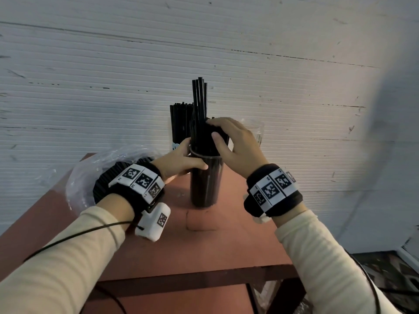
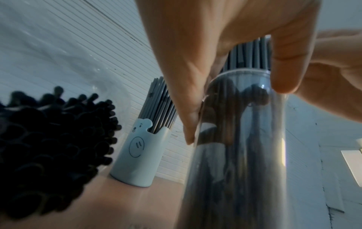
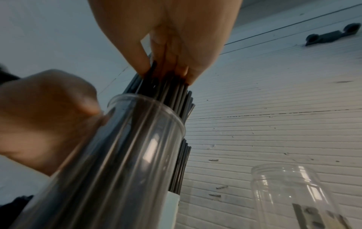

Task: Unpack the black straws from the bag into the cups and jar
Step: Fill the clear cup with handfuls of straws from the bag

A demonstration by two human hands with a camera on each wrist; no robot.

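From the head view, a tall clear cup [image 1: 206,180] stands upright near the middle of the red worktop [image 1: 238,241], just in front of both hands, packed with black straws [image 1: 199,98] whose long axis runs straight up past the rim. The left hand [image 1: 179,162] curls round the cup just under its rim and steadies it; the right hand [image 1: 235,143] comes over from the right and closes on the straws above the rim, so it is the hand placed to press them down. The clear bag [image 1: 90,175], with more straws lying in it, sits at the worktop's left edge beside the left wrist, so the left hand is nearer to it. In the left wrist view, the thumb and fingers [image 2: 286,65] bracket the cup's rim, the bear-faced white cup [image 2: 141,155] behind stands full of straws, and the bag's straw ends [image 2: 49,139] bulk up at the left. In the right wrist view, the right hand's fingertips [image 3: 182,68] pinch the straw tops together above the rim, and the empty clear jar [image 3: 290,190] stands apart toward the worktop's right rear. The next filling probably belongs there.
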